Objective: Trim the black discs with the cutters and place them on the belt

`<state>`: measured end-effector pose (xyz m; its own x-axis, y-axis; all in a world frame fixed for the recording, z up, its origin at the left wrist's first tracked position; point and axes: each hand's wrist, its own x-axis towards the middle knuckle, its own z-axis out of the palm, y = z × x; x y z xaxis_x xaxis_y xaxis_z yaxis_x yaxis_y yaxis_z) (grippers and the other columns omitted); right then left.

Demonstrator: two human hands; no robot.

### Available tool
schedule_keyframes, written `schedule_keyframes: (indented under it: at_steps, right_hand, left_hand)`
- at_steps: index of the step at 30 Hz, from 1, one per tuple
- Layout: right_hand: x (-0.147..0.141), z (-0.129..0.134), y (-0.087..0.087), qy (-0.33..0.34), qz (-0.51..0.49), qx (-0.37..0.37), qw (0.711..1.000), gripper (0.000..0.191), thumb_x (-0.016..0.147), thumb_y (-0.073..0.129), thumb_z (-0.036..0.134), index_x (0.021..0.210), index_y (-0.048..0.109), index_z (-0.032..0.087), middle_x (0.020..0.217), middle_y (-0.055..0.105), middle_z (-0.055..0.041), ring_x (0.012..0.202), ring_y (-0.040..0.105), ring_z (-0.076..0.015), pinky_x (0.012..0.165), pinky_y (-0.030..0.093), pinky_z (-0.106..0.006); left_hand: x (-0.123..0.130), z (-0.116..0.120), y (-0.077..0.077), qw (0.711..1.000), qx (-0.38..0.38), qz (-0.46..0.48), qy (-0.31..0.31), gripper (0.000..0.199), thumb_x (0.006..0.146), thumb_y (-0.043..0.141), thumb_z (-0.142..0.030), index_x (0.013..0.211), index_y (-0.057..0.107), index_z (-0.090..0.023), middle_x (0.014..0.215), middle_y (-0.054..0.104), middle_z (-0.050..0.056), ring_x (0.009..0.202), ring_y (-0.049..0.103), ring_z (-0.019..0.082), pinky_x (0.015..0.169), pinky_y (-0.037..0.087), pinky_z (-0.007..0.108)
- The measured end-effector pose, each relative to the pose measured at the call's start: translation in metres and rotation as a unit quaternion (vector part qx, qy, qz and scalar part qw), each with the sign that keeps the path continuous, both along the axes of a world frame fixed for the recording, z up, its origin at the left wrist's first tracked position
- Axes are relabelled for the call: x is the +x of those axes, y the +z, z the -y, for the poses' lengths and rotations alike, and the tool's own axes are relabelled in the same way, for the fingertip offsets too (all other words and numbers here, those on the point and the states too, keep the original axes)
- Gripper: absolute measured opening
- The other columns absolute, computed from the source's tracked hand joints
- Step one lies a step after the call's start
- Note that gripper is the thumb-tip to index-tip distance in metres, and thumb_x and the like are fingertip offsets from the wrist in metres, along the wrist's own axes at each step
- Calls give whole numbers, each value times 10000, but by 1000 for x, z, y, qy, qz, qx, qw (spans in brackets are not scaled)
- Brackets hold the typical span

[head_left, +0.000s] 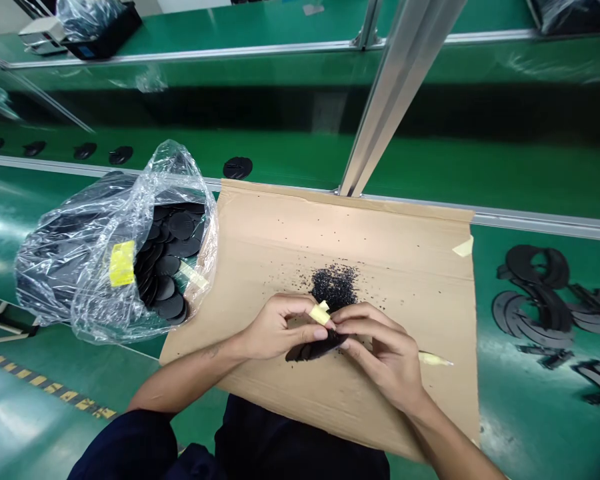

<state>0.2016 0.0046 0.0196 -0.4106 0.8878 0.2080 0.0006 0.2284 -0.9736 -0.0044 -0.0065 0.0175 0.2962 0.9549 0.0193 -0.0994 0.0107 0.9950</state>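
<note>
A thin black disc [310, 351] is held low over the cardboard sheet [370, 407], its face mostly hidden from me. My left hand [280, 328] grips it between thumb and forefinger, with yellow tape wrapped round the forefinger. My right hand [383, 347] has its thumb and fingers closed at the disc's right edge; whether a small piece is also between them, I cannot make out. Just beyond my fingers lies a heap of tiny black bits [334, 285], with more scattered around it. A pale yellow, pen-like piece [435, 359] rests beside my right wrist.
At left, a clear plastic bag [80, 247] with a yellow label lies open, full of black discs [167, 267]. Curved black parts [535, 293] are stacked on the green table at right. Behind the cardboard rises a metal post [380, 127]; one disc [237, 167] lies beyond the rail.
</note>
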Motion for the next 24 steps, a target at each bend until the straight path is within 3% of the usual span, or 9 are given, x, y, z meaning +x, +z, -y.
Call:
schedule_keyframes:
  at_steps: [3, 6, 11, 14, 18, 24]
  right_hand:
    - [1, -3, -1, 19, -29, -54, 998, 64, 890, 715, 294, 902, 756, 247, 941, 683, -68, 845, 659, -191, 757, 568, -339]
    - [2, -7, 1, 40, -46, -135, 989, 147, 880, 723, 363, 839, 726, 222, 899, 635, -57, 816, 616, -177, 739, 533, -315]
    - [6, -11, 6, 153, -148, -283, 935, 434, 846, 671, 597, 692, 569, 205, 742, 517, -32, 722, 540, -183, 663, 488, -327]
    - [9, -12, 10, 123, -199, -295, 926, 433, 832, 685, 575, 684, 484, 221, 723, 484, -26, 724, 533, -198, 664, 476, -344]
    - [11, -13, 12, 76, -183, -297, 934, 426, 821, 686, 581, 706, 466, 234, 716, 481, -32, 717, 543, -216, 619, 466, -349]
    - [11, -13, 10, 74, -181, -302, 933, 431, 803, 708, 574, 693, 476, 228, 683, 478, -24, 669, 529, -198, 576, 444, -329]
  left_hand:
    - [1, 1, 0, 998, -61, 23, -25, 343, 864, 732, -450, 951, 766, -119, 791, 687, 52, 684, 599, 116, 631, 467, 221]
    - [1, 1, 0, 984, -144, 79, -67, 360, 814, 788, -437, 951, 740, -108, 811, 688, 53, 709, 619, 118, 656, 492, 225]
    - [3, -2, 1, 947, -252, 183, -78, 370, 693, 894, -388, 862, 727, -104, 758, 692, 36, 678, 638, 113, 670, 510, 228]
    - [4, -6, 0, 927, -292, 233, -42, 405, 631, 927, -408, 822, 731, -109, 732, 683, 24, 629, 623, 96, 633, 497, 205]
    - [6, -9, -2, 910, -322, 260, -11, 442, 559, 962, -401, 771, 703, -112, 674, 641, 8, 573, 584, 82, 580, 480, 191]
    - [6, -9, -6, 904, -331, 271, -6, 467, 563, 960, -418, 787, 695, -106, 735, 673, 36, 607, 601, 90, 624, 503, 206]
